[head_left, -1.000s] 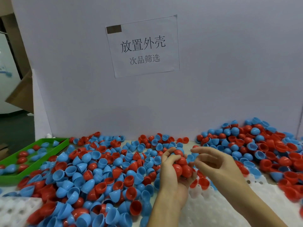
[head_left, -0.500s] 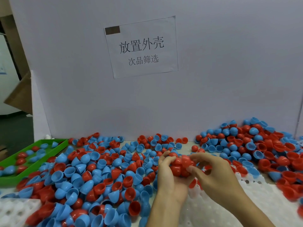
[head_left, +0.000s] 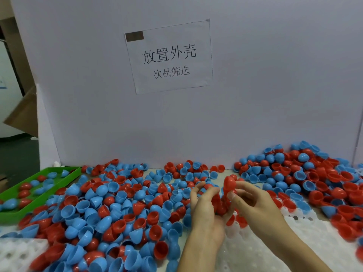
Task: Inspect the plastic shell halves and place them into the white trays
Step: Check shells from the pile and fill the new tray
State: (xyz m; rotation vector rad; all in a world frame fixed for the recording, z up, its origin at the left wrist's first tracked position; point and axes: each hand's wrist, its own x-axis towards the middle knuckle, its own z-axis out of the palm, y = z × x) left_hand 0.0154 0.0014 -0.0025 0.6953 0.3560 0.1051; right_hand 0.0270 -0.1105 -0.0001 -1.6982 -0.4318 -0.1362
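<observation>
Red and blue plastic shell halves [head_left: 110,205] cover the table in a loose heap. My left hand [head_left: 204,211] cups a small bunch of red shell halves [head_left: 217,203] against its palm, fingers curled round them. My right hand [head_left: 253,205] pinches one red shell half [head_left: 229,184] between thumb and fingers and lifts it just above the bunch. Under and right of my hands lies a white tray [head_left: 306,238] with round pockets, a few red halves sitting at its far end. A second white tray [head_left: 17,252] shows at the lower left corner.
A green tray [head_left: 59,178] at the left holds a few red and blue halves. A second heap of shells [head_left: 314,173] lies at the right. A white board with a paper label [head_left: 169,55] stands upright behind the table.
My right hand came in from the right to the bunch in my left hand, took one red shell half between its fingers and raised it.
</observation>
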